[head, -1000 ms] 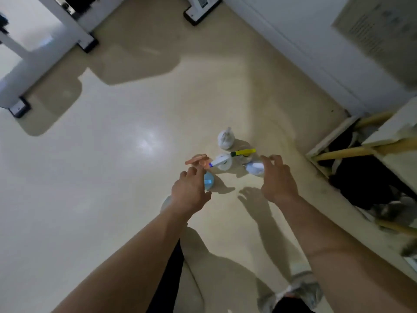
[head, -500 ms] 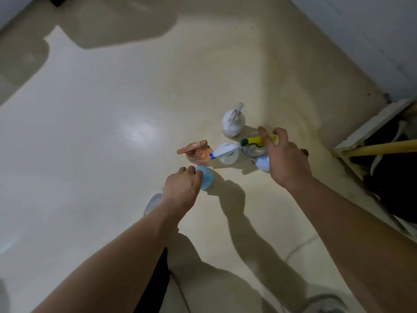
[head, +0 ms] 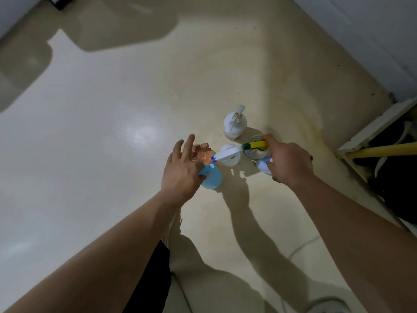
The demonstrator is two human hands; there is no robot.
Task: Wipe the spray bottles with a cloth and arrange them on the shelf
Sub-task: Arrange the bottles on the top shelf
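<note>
Head view: your bottles (head: 234, 125) stand clustered on the floor (head: 112, 132), their contents too dim to tell. Your right hand (head: 291, 164) has its fingers clamped on the yellow sprayer (head: 256, 145), hiding the bottle beneath. Your left hand (head: 182, 171) spreads its fingers over the pink bottle (head: 201, 152) and the blue bottle (head: 213, 180); whether it touches them is unclear. The shelf (head: 372, 129) is cut off at the right.

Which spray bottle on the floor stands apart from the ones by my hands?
The all-white bottle farthest from you. It stands alone beyond the group, while the others crowd together beneath the left hand and right hand.
</note>
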